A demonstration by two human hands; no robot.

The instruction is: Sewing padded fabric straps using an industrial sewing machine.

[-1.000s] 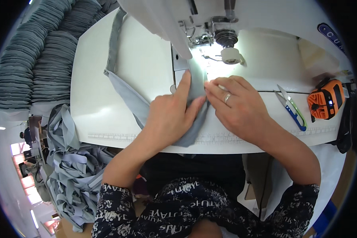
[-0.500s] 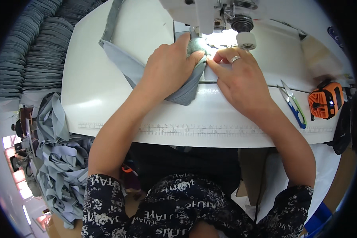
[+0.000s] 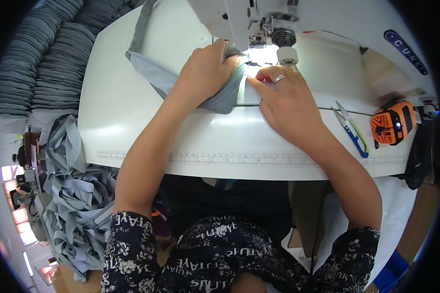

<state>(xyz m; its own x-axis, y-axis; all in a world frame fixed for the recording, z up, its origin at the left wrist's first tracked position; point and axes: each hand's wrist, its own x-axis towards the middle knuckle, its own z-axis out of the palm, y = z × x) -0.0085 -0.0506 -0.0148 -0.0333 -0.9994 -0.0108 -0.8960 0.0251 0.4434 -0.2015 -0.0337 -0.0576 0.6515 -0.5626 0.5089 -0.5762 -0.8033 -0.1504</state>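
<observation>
My left hand (image 3: 205, 73) is closed around a grey fabric piece (image 3: 225, 101), bunched up beside the sewing machine's needle area. Part of that fabric is hidden under the fingers. From it a grey strip (image 3: 151, 75) runs left and bends away toward the far edge of the table. My right hand (image 3: 288, 100), with a ring on one finger, lies just right of the fabric, its thumb and forefinger pinched together near the lit needle area. Whatever those fingertips hold is too small to make out. The sewing machine head (image 3: 230, 19) hangs above both hands.
Thread snips (image 3: 353, 132) and an orange device (image 3: 392, 123) lie at right on the white sewing table (image 3: 117, 122). A ruler scale (image 3: 230, 160) runs along its near edge. Stacked grey fabric pieces (image 3: 58, 58) and a heap of grey strips (image 3: 80, 215) stand at left.
My left hand has curled, lifting and folding the fabric by the needle area; its forefinger no longer points forward. My right fingertips have come slightly away from the fabric's edge.
</observation>
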